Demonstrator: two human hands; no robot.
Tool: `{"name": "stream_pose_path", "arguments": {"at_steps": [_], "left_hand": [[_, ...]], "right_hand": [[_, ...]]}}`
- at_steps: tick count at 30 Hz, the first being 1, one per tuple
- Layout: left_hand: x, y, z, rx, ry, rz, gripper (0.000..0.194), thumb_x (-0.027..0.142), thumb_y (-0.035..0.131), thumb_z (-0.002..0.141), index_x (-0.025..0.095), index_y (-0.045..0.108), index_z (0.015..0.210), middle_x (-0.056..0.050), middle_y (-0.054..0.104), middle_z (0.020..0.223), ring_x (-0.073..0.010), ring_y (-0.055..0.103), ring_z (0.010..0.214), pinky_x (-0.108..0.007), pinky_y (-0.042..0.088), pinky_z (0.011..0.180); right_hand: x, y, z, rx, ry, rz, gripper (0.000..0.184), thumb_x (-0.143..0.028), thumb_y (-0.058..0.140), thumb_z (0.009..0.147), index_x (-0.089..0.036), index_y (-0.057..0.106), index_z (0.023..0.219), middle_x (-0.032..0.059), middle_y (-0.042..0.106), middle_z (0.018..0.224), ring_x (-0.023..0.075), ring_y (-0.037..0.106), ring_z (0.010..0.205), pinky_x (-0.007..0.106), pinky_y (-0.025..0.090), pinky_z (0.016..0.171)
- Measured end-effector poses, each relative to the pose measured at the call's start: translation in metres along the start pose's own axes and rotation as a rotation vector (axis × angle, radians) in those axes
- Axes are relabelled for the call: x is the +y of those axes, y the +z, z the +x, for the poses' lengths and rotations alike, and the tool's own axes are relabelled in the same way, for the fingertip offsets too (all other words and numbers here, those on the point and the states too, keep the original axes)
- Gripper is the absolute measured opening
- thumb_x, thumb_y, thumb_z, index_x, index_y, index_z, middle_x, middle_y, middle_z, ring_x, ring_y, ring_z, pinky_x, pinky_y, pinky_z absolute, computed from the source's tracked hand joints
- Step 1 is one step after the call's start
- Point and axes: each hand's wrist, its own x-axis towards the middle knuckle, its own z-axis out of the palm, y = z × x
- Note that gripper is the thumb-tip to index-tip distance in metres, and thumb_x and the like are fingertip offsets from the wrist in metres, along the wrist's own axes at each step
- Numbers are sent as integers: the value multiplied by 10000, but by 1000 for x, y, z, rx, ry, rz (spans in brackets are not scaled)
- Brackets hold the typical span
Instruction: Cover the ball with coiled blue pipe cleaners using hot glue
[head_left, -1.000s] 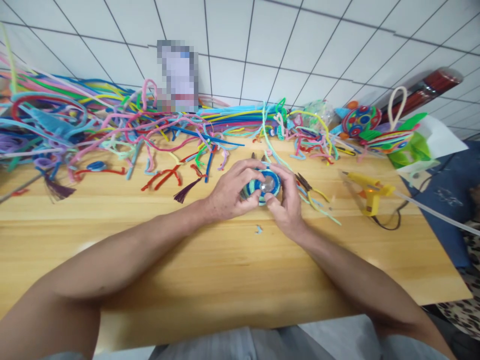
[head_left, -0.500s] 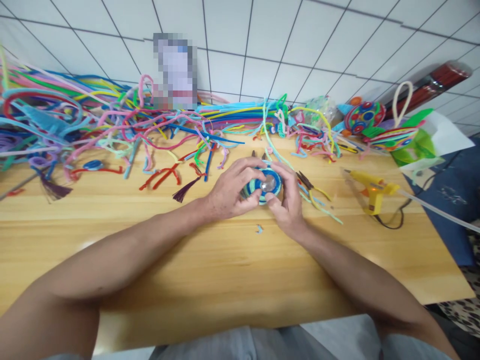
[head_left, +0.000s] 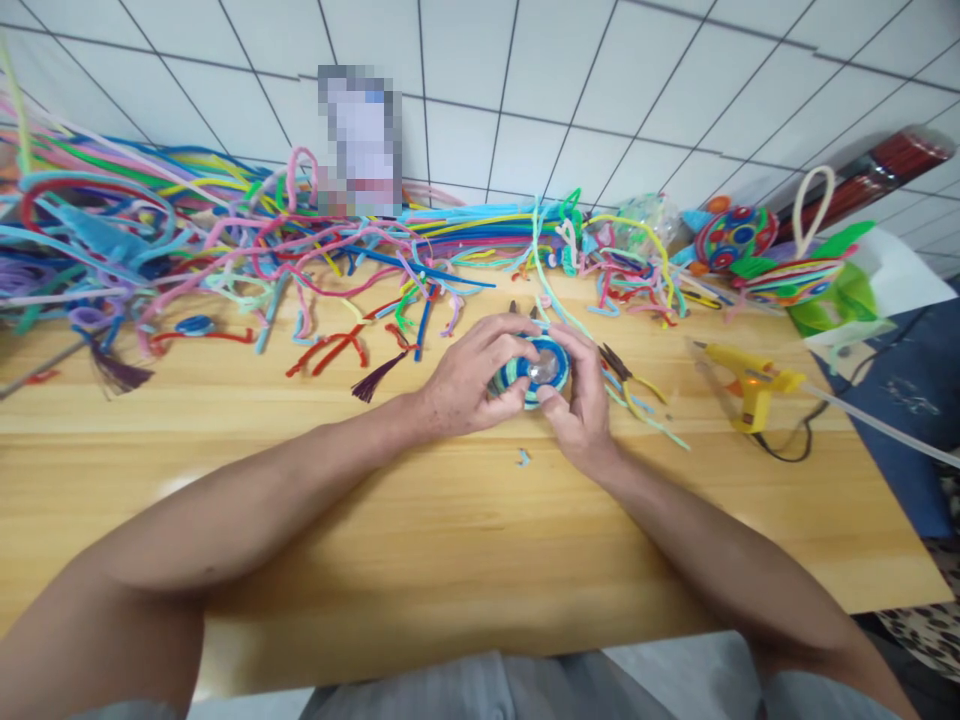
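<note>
Both of my hands hold a small round piece wound from blue, teal and green pipe cleaners (head_left: pixel 541 372), with a shiny clear centre, above the wooden table (head_left: pixel 420 540). My left hand (head_left: pixel 469 385) wraps its fingers round the left side of the piece. My right hand (head_left: pixel 581 400) grips the right side, thumb pressed on the lower rim. A light green pipe cleaner strand (head_left: pixel 551 300) runs from the piece toward the back of the table.
A big tangle of coloured pipe cleaners (head_left: pixel 187 250) covers the back of the table along the tiled wall. A yellow glue gun (head_left: pixel 750 382) with a cord lies at right. Pliers (head_left: pixel 622 370) lie beside my right hand. Finished colourful craft pieces (head_left: pixel 757 255) sit at back right.
Hands and coiled piece stay almost as they were; the view shifted slightly, and my fingers adjusted a little round the rim.
</note>
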Motion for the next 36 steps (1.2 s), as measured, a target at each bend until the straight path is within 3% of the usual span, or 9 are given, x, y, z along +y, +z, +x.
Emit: {"name": "stream_pose_path", "arguments": {"at_steps": [36], "left_hand": [[-2, 4, -1, 39, 19, 37, 239, 242, 623, 988, 245, 585, 1224, -138, 706, 1336, -261, 684, 1300, -481, 580, 1096]], "right_hand": [[2, -1, 1, -6, -24, -5, 548, -546, 570, 1034, -305, 518, 1523, 132, 586, 1530, 368, 538, 1469, 673, 425, 1241]]}}
